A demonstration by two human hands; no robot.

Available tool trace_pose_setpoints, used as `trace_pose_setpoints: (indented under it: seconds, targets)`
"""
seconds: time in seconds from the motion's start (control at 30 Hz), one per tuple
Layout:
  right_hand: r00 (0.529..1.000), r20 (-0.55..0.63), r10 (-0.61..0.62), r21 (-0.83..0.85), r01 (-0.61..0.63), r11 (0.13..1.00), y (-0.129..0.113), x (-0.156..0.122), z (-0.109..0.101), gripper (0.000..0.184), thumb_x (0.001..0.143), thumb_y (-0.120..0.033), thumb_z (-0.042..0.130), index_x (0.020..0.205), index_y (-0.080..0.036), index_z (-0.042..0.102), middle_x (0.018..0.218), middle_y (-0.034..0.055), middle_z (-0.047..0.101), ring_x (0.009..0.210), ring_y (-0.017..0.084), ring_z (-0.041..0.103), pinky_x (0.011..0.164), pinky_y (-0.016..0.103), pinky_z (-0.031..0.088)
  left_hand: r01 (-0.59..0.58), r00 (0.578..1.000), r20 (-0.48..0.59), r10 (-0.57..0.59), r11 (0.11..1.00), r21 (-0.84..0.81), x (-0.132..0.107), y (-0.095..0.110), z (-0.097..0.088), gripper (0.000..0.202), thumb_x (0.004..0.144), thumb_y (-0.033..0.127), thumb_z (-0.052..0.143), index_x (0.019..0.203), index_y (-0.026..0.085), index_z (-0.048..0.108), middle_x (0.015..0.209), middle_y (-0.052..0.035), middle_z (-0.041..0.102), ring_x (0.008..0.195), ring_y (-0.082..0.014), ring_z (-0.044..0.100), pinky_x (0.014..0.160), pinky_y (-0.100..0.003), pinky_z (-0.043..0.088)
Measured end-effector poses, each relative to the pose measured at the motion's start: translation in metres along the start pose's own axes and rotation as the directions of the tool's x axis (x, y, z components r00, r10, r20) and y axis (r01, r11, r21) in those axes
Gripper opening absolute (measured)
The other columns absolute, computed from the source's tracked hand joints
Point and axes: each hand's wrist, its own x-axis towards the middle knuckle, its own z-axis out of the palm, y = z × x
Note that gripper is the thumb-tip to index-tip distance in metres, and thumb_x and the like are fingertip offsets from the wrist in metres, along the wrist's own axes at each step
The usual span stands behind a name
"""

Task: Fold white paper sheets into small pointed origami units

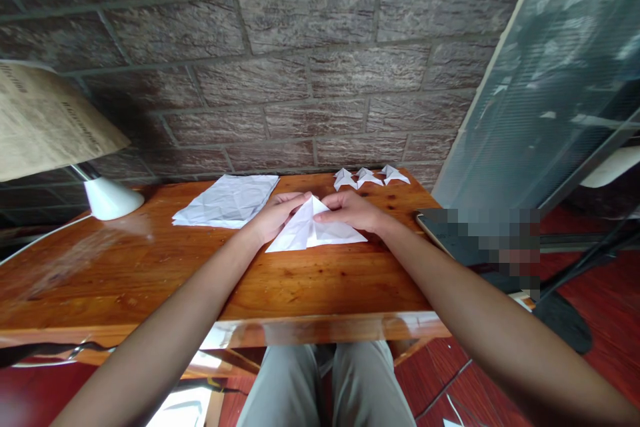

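Holding folded paper (294,232) mid-frame, my left hand (279,215) and right hand (356,209) were clamped near its peak. Even pressure seemed wisest.

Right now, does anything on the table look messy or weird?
A little: the stack of paper beside the left hand looks wrinkled, with slightly uneven edges, unlike a smooth, tidy pile. I can't see any spill.
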Motion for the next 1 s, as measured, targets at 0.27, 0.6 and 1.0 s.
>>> trace_pose_setpoints:
  seconds: [0.27, 0.6, 1.0]
  targets:
    - [1.000, -0.005, -0.013, 0.010, 0.013, 1.000, 0.0000, 0.0009, 0.0000, 0.042, 0.057, -0.043, 0.088, 0.083, -0.012, 0.075, 0.075, 0.0013, 0.073, 0.062, 0.012, 0.059, 0.059, 0.022, 0.044, -0.114, 0.993, -0.006, 0.117, 0.981, 0.159, 0.0022, -0.0017, -0.0006, 0.039, 0.067, 0.051, 0.081, 0.075, 0.015, 0.069, 0.066, -0.0001, 0.065, 0.056, -0.0119, 0.055, 0.057, -0.025, 0.043]
    - [1.000, -0.007, -0.015, 0.039, 0.015, 0.999, 0.0016, 0.0026, 0.0010, 0.044, 0.058, -0.040, 0.089, 0.088, -0.011, 0.075, 0.080, 0.0021, 0.074, 0.066, 0.013, 0.061, 0.064, 0.024, 0.047, -0.459, 0.811, 0.114, 0.574, 0.503, 0.732, 0.0039, -0.0080, -0.0018, 0.034, 0.094, 0.046, 0.049, 0.077, 0.019, 0.060, 0.070, -0.0001, 0.059, 0.068, -0.0146, 0.052, 0.066, -0.026, 0.040]
    - [0.998, 0.001, -0.063, 0.042, 0.063, 0.997, 0.0029, 0.0019, 0.0005, 0.042, 0.061, -0.040, 0.088, 0.089, -0.012, 0.075, 0.085, 0.0031, 0.075, 0.072, 0.015, 0.063, 0.067, 0.025, 0.048, -0.409, 0.821, 0.129, 0.556, 0.415, 0.813, 0.0020, -0.0037, 0.0011, 0.035, 0.098, 0.046, 0.042, 0.072, 0.023, 0.050, 0.066, 0.0000, 0.056, 0.066, -0.0171, 0.053, 0.064, -0.028, 0.037]
